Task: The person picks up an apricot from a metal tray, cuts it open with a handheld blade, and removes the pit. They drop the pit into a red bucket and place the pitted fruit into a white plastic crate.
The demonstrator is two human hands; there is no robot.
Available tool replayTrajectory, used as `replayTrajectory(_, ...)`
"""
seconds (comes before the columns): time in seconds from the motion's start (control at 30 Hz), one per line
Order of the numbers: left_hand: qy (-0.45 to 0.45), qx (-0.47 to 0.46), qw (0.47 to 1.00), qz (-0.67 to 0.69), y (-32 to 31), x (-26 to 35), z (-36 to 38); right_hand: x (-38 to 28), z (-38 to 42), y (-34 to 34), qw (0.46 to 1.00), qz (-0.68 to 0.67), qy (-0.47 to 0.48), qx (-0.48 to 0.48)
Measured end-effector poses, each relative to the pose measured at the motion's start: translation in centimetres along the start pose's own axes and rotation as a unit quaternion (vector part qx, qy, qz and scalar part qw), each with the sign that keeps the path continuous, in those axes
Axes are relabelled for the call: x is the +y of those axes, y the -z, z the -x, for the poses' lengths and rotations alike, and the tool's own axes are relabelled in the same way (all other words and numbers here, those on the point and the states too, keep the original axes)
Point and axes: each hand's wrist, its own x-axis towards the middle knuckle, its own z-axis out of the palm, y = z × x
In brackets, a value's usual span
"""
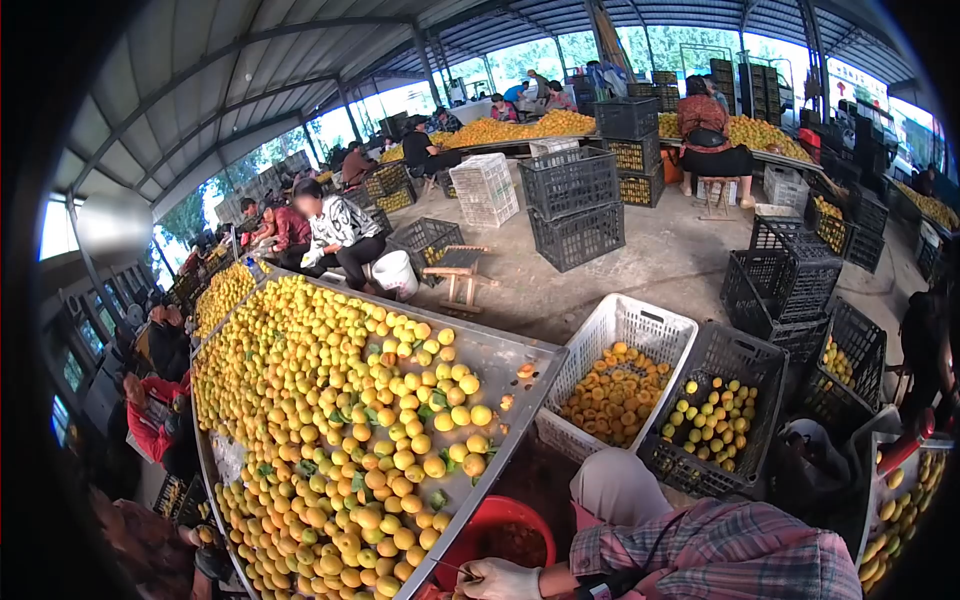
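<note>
My right hand [497,579], in a white glove, shows at the bottom edge, low beside the table. Its fingers are closed round a thin dark tool [450,567], perhaps a small knife; its full shape is hidden. Just above the hand stands a red bucket [545,528] with dark, wet-looking bits inside. The metal table [520,352] to the left is heaped with yellow apricots [350,440], with some green leaves among them. My left hand is out of the picture. A plaid sleeve [640,550] covers my right arm, next to my bent knee [615,480].
A white crate [680,325] holds orange fruit that looks halved; beside it a black crate [755,355] has whole apricots. Stacked black crates [575,210] and a wooden stool [462,275] stand on the concrete floor. A person in a patterned top [345,222] sits at the table's far end.
</note>
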Motion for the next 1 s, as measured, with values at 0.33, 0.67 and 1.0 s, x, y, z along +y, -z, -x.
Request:
replayTrajectory(0.33,0.124,0.087,0.984,0.09,-1.0,2.1,0.2,-3.3,1.4,-1.1,0.961,-0.217,-0.131,0.112)
replayTrajectory(0.67,0.143,-0.039,0.969,0.199,0.7,4.5,-1.7,-2.1,0.9,0.5,0.948,-0.292,-0.11,0.057)
replayTrajectory(1.0,0.159,-0.086,0.946,0.271,1.4,5.5,-1.6,-3.0,0.9,0.9,0.982,-0.167,-0.042,0.077)
